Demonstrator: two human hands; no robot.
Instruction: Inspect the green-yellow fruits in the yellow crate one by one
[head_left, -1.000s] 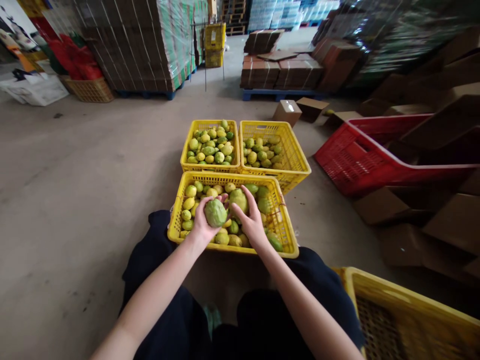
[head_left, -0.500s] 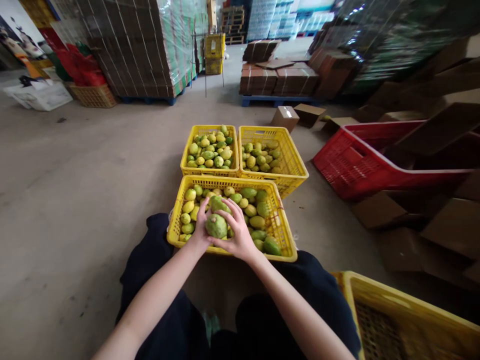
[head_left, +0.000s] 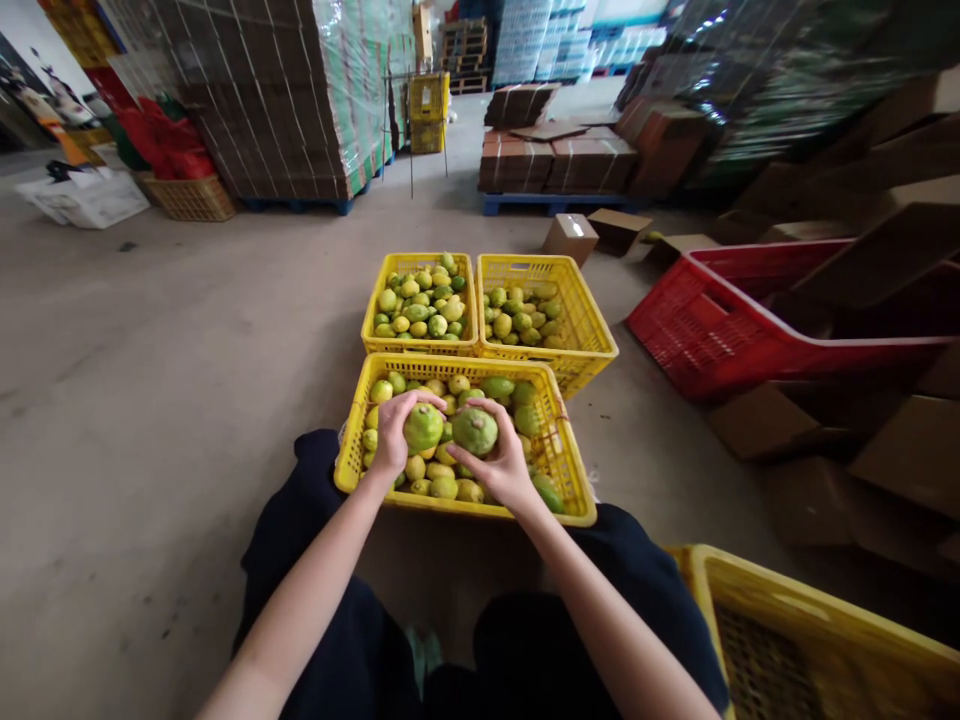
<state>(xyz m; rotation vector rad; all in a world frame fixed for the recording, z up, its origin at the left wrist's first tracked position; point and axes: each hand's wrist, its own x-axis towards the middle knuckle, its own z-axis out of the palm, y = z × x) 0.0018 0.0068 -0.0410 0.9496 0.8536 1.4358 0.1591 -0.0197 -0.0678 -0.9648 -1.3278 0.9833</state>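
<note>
Over the near yellow crate, each of my hands holds one green lemon. My left hand curls around a bright green lemon from its left side. In my right hand is a duller, rough-skinned green lemon, its knobby end facing me. A small gap separates the two fruits. Beneath them, yellow and green lemons cover the crate's bottom; my hands hide some of them.
Behind stand two more yellow crates, the left one fuller of lemons than the right one. A red crate with cardboard sits to the right. Another yellow crate is at lower right, beside my leg.
My hands have moved apart, left hand leftward and right hand rightward, each with a lemon. Earlier they were close together with one fruit in front of the other.
</note>
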